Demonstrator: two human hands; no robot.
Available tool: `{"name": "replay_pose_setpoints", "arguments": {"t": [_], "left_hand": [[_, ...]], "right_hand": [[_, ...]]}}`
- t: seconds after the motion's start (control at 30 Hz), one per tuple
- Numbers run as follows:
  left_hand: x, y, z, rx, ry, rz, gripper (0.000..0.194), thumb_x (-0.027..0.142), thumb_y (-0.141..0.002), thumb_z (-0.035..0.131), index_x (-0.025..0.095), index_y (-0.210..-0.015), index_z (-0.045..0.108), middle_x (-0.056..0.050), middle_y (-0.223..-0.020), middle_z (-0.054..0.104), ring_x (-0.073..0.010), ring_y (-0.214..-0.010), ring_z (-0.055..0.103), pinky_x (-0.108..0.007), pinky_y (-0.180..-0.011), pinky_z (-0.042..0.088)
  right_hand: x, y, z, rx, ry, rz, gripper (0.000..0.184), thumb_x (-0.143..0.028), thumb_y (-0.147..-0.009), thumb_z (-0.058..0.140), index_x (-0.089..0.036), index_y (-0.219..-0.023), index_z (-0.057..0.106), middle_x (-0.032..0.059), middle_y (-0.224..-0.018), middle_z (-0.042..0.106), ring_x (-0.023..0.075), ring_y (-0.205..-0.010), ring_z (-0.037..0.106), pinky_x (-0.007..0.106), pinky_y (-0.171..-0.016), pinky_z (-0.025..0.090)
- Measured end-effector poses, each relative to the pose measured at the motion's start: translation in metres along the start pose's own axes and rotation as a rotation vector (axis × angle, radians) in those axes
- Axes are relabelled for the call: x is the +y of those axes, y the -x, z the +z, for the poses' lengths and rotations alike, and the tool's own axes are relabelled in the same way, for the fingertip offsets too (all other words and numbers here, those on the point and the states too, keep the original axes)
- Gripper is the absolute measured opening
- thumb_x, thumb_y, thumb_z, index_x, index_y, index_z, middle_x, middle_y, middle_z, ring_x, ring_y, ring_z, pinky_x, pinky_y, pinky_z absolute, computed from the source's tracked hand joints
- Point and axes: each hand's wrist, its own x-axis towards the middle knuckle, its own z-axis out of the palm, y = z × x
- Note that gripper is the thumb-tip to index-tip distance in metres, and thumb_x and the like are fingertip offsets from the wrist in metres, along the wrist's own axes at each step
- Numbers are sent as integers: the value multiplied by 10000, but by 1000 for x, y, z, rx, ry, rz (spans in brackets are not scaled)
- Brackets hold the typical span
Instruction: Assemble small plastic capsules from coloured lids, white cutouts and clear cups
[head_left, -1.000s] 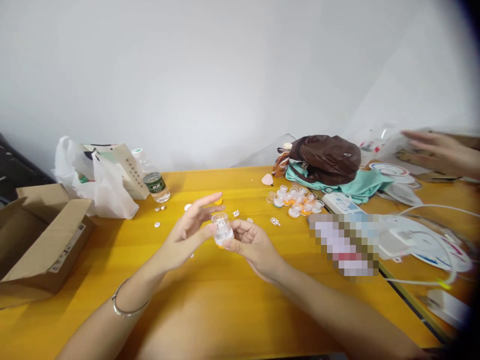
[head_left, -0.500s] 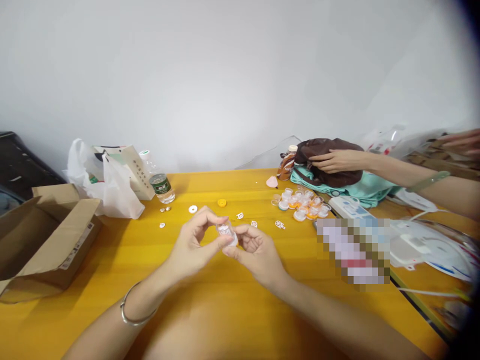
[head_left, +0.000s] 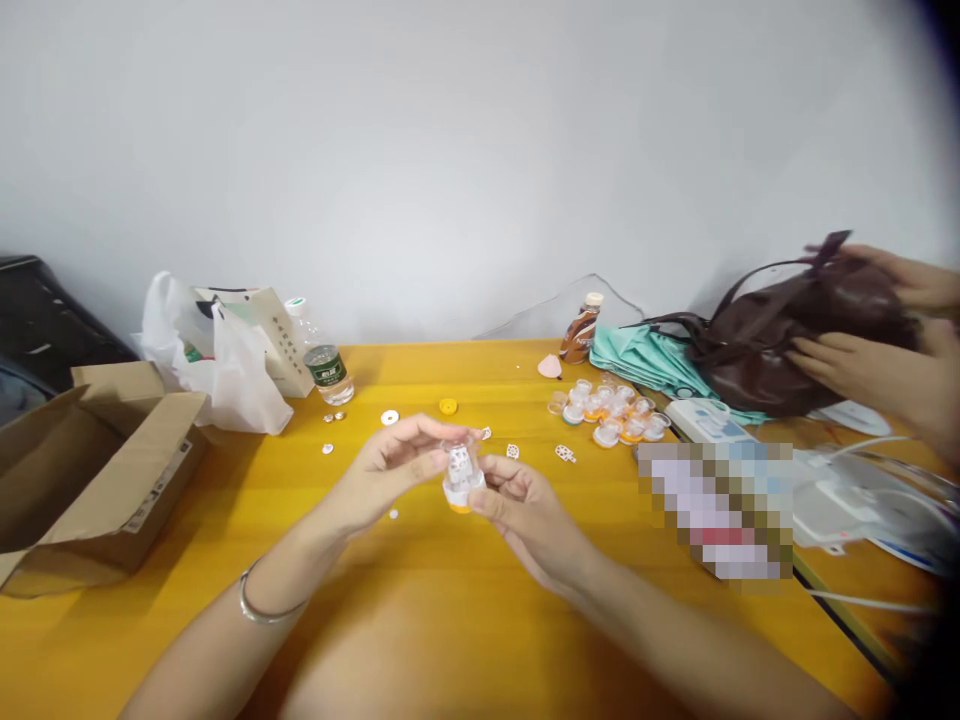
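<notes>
A small clear domed capsule [head_left: 463,480] with a white and orange base is held upright between my hands. My left hand [head_left: 394,465] pinches it at the top, thumb and fingers closed on the clear part. My right hand [head_left: 525,510] grips its lower right side near the base. Inside the clear part a white patterned shape shows. On the table just beyond lie small white cut-out pieces [head_left: 565,453], a yellow disc [head_left: 448,406] and a white ring [head_left: 389,417]. A tiny white dot-like piece [head_left: 394,514] lies below my left hand.
Several similar capsules [head_left: 611,410] cluster at right. An open cardboard box [head_left: 127,480], a white plastic bag [head_left: 240,375] and a water bottle [head_left: 328,370] stand left. Another person's hands [head_left: 885,370] hold a brown bag [head_left: 772,350] beside a power strip [head_left: 705,420].
The capsule has come upright in my hands, its orange base now downward. The other person has lifted the brown bag to the right, uncovering more teal cloth. The small white dot now shows.
</notes>
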Motion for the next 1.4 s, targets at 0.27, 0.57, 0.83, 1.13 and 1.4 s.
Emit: {"name": "replay_pose_setpoints", "arguments": {"t": [0.27,0.57,0.83,1.13,1.4], "left_hand": [[-12,0,14,163,-57,168,159,147,-678,676,153,-778,553,-15,-771,551,-121,-790,571,-228,-703,470],[-22,3,20,187,49,177,132,201,-754,609,179,-869,548,-41,-903,590,-127,-824,573,-244,-737,453],[-22,-4,13,33,281,-22,257,361,-768,573,196,-962,536,-80,-1016,597,-182,-880,583,-282,-713,464],[-21,-8,4,-53,391,-86,182,280,-791,551,179,-942,543,-103,-1030,612,-218,-975,581,-345,-811,459],[-24,-7,2,-3,236,85,174,194,-748,616,163,-908,556,-90,-990,622,-173,-884,605,-291,-764,474]], "right_hand": [[7,0,0,79,96,-36,225,-251,-622,721,-185,-810,614,4,-795,634,101,-717,559,238,-710,452],[9,-1,-1,45,-16,-12,241,-253,-641,709,-181,-850,613,4,-793,608,92,-724,543,211,-712,442],[5,-1,-2,-41,-120,49,197,-290,-717,649,-182,-881,638,24,-851,612,86,-727,530,213,-724,433],[13,-4,-3,-66,-250,133,195,-307,-736,630,-168,-873,646,21,-851,619,77,-744,555,208,-758,441],[12,-3,-3,-56,-78,10,224,-289,-735,635,-201,-941,639,34,-944,638,100,-810,566,241,-797,430]]}}
